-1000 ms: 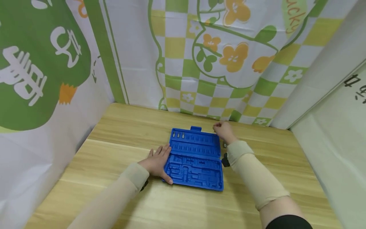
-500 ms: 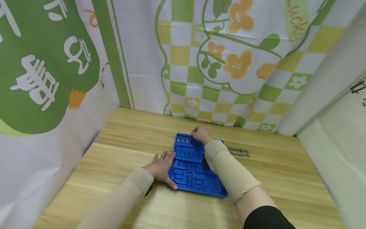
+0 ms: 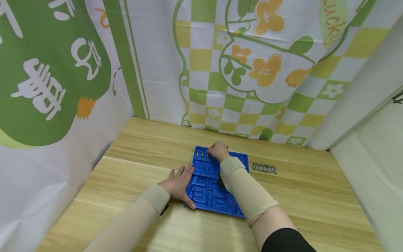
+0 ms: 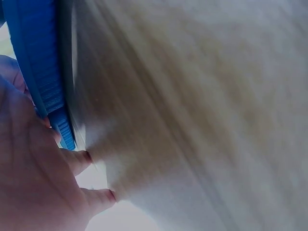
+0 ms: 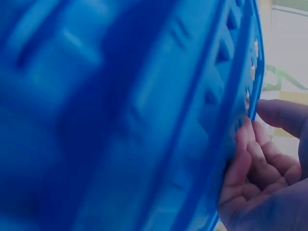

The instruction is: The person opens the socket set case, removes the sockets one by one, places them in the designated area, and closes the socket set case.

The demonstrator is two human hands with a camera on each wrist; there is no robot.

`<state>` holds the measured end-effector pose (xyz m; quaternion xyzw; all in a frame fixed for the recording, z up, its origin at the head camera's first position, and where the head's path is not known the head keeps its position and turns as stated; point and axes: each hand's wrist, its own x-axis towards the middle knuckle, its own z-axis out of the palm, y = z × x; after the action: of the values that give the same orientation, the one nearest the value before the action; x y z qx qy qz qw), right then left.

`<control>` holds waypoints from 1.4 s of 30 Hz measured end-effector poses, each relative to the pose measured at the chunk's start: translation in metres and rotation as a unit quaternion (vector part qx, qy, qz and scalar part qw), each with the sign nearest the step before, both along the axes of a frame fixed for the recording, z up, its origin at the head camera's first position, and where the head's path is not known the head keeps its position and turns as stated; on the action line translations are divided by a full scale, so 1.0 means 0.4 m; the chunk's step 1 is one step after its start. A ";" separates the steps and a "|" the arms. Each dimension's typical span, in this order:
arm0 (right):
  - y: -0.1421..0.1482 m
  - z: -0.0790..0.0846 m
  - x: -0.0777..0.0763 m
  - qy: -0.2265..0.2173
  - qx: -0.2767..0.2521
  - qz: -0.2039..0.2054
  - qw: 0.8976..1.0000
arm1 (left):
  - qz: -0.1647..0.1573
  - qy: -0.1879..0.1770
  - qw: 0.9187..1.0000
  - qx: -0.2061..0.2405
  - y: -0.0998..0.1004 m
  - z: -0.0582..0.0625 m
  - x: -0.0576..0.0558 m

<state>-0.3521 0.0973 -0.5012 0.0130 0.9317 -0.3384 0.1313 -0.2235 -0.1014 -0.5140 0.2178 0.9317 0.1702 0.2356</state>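
A blue plastic bit case (image 3: 201,197) lies opened flat on the wooden table, with molded slots in both halves. Three small metal screwdriver bits (image 3: 202,154) sit in its top row at the left. My left hand (image 3: 177,183) rests spread against the case's left edge, thumb at the lower corner; two fingertips touch the table in the left wrist view. My right hand (image 3: 218,151) is over the top row, beside the third bit. In the right wrist view its thumb and fingers (image 5: 252,139) pinch together at the slots, largely hiding the bit between them.
A row of several metal bits (image 3: 264,168) lies on the table (image 3: 302,196) to the right of the case. A patterned curtain (image 3: 201,80) hangs behind the table's far edge. White sheeting (image 3: 368,140) stands at the right side.
My right hand has moved left from beside the case's upper right corner to its top row, uncovering the row of loose bits. My left hand stays at the case's edge.
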 end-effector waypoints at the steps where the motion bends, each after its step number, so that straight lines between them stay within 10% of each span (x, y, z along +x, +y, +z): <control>1: -0.001 0.000 0.004 -0.003 -0.002 -0.010 1.000 | -0.001 -0.001 1.000 0.000 0.002 0.002 0.001; 11: -0.003 -0.006 0.038 0.025 0.002 -0.074 0.997 | -0.008 -0.001 1.000 0.005 0.021 0.001 0.003; 22: 0.008 -0.014 0.035 0.037 -0.084 -0.012 0.996 | -0.007 0.005 1.000 0.010 0.007 0.011 0.000; 28: 0.027 -0.008 0.036 0.038 -0.190 -0.069 0.979 | -0.006 0.005 1.000 0.009 0.002 0.018 -0.007; 42: 0.279 0.024 0.059 0.045 -0.205 -0.042 0.977 | -0.003 -0.010 1.000 0.020 0.000 -0.006 -0.005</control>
<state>-0.3287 0.2089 -0.4915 0.0095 0.8459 -0.5279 0.0754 -0.2255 -0.1013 -0.5162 0.2232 0.9252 0.1898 0.2411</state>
